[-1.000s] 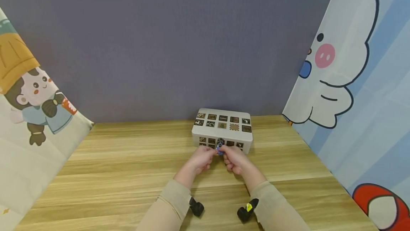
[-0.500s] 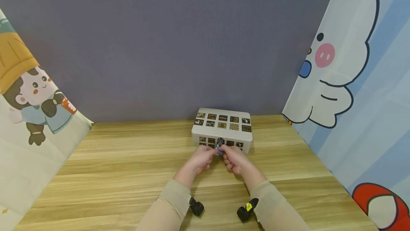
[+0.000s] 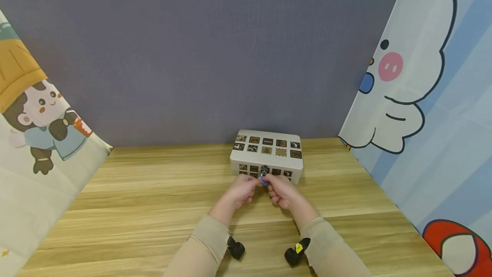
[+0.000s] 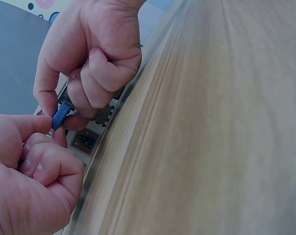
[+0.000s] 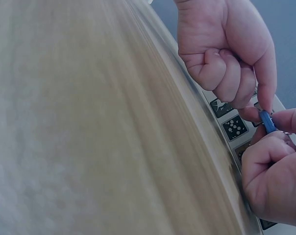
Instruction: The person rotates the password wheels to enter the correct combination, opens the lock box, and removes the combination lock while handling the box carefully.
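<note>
A white box [image 3: 266, 149] with dark square pictures on its lid and front stands against the back wall. At the middle of its front is a metal clasp [image 3: 265, 168], from which a small blue padlock [image 3: 263, 182] hangs. My left hand [image 3: 241, 189] pinches the padlock from the left between thumb and index finger, its other fingers curled in. From the other side my right hand [image 3: 283, 189] pinches it the same way. In the left wrist view the blue padlock body [image 4: 61, 116] shows between both hands' fingertips. Fingers cover part of it.
The box rests on a wood-grain table [image 3: 161, 208]. A grey panel [image 3: 192, 55] rises right behind it. Printed cartoon cloths hang at the left [image 3: 57, 149] and right [image 3: 442, 149]. Both sleeved forearms lie over the table's front part, with a black camera [image 3: 235, 249] at the left wrist.
</note>
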`<act>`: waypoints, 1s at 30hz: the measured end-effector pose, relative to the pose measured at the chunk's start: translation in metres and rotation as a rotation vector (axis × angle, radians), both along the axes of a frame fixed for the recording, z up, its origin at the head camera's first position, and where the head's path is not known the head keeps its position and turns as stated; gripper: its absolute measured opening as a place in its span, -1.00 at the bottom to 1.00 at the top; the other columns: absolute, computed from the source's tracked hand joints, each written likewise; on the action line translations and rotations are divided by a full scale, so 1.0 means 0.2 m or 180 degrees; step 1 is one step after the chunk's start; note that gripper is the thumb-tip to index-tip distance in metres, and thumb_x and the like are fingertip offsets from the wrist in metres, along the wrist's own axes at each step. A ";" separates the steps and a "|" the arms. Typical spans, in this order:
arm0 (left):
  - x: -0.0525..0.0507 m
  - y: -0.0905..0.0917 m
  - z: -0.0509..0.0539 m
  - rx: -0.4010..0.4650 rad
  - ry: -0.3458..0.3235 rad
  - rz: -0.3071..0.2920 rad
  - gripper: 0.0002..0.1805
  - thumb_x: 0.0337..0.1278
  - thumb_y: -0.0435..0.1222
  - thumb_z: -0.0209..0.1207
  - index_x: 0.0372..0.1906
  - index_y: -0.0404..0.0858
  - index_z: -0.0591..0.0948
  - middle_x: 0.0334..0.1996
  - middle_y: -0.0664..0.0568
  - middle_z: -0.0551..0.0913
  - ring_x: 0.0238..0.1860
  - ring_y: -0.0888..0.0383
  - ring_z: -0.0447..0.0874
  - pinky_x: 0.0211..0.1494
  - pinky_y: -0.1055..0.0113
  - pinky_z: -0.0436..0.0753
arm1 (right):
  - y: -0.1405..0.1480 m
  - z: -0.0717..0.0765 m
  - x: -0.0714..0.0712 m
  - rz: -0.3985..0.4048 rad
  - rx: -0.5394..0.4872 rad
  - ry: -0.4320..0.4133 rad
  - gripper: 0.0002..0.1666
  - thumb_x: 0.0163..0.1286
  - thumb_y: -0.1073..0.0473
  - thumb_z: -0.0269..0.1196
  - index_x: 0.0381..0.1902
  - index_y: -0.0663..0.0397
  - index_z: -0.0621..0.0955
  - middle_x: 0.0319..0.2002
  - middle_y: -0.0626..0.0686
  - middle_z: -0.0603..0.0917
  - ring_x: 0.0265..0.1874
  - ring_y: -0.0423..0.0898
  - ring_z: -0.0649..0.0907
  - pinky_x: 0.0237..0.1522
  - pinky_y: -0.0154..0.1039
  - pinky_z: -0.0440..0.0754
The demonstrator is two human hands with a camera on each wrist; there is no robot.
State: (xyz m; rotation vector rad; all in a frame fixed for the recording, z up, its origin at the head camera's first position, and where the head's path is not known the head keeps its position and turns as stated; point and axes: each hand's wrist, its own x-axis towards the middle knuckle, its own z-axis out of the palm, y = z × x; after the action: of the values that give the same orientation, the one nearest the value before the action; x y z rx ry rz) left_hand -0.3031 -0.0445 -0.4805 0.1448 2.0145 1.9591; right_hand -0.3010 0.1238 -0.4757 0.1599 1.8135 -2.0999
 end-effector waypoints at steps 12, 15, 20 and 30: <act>0.00 0.00 0.00 0.0018 -0.0005 -0.0008 -0.73 0.42 -0.28 0.13 -0.11 -0.46 0.63 -0.74 0.22 0.20 -0.72 0.30 0.17 -0.68 0.48 0.28 | 0.01 0.01 0.00 0.0026 -0.0067 -0.0032 -0.79 0.38 0.11 0.22 -0.42 0.10 0.58 -0.74 -0.17 0.24 -0.78 -0.30 0.16 -0.76 -0.44 0.07; 0.00 0.00 0.00 0.0033 0.0006 -0.0004 -0.75 0.41 -0.28 0.14 -0.15 -0.44 0.63 -0.74 0.22 0.21 -0.72 0.31 0.17 -0.68 0.49 0.28 | 0.03 0.01 0.01 0.0001 -0.0105 -0.0066 -0.74 0.39 0.06 0.22 -0.45 0.06 0.58 -0.74 -0.18 0.22 -0.78 -0.30 0.15 -0.76 -0.44 0.06; 0.01 0.00 0.00 0.0019 -0.0011 0.0018 -0.76 0.40 -0.27 0.15 -0.14 -0.42 0.64 -0.72 0.22 0.23 -0.71 0.31 0.17 -0.69 0.49 0.27 | 0.06 0.02 0.01 -0.0025 -0.0183 -0.0132 -0.75 0.41 0.02 0.20 -0.39 0.04 0.56 -0.72 -0.20 0.19 -0.79 -0.31 0.15 -0.76 -0.45 0.03; 0.01 0.00 0.01 -0.0006 -0.0004 0.0018 -0.74 0.40 -0.27 0.15 -0.12 -0.45 0.64 -0.72 0.22 0.23 -0.71 0.31 0.16 -0.69 0.49 0.27 | 0.09 0.03 0.00 0.0110 -0.0249 -0.0197 -0.75 0.45 0.04 0.16 -0.34 0.08 0.58 -0.74 -0.21 0.16 -0.80 -0.33 0.13 -0.78 -0.47 0.02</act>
State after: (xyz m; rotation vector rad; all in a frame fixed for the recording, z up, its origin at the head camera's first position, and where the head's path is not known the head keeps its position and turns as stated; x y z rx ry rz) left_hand -0.3014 -0.0453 -0.4791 0.1374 2.0180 1.9603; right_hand -0.3007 0.1427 -0.4689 0.1699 1.6841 -2.1144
